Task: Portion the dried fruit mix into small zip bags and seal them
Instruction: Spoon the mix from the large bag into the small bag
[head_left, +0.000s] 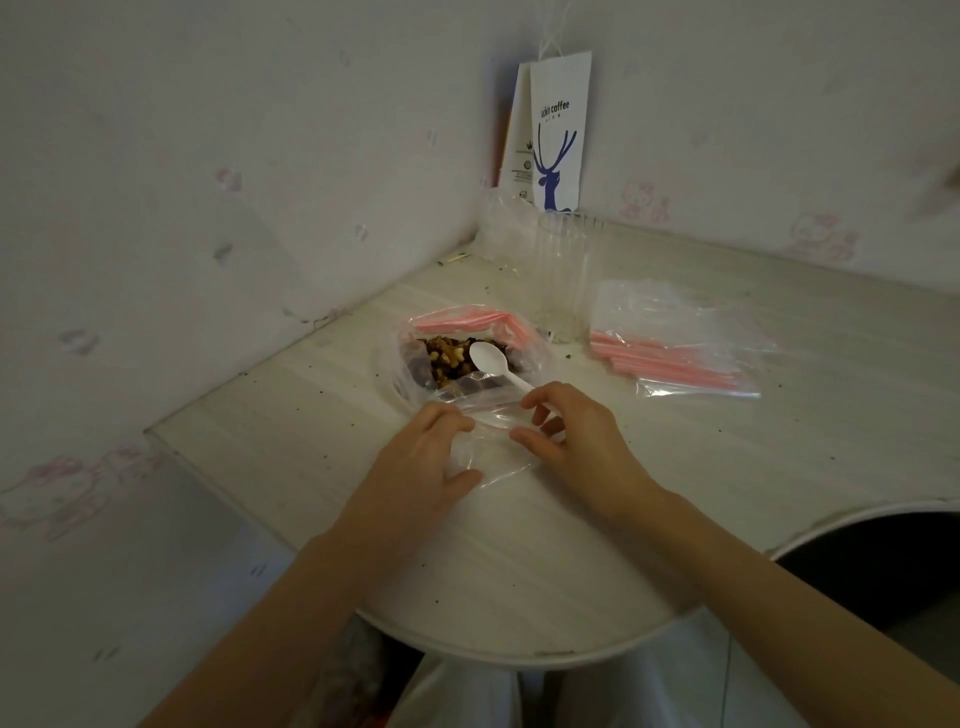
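While the small zip bag (491, 460) lies flat near the table's (571, 571) front edge, I see the left hand (421, 467) and the right hand (582, 441) pinching its top with curled fingers. Just behind stands the open bag of fruit mix (441, 358) (a white spoon (491, 361) inside); spare bags (675, 343) lie toward the right.

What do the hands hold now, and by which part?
Left hand and right hand pinch the small clear zip bag at its top edge.
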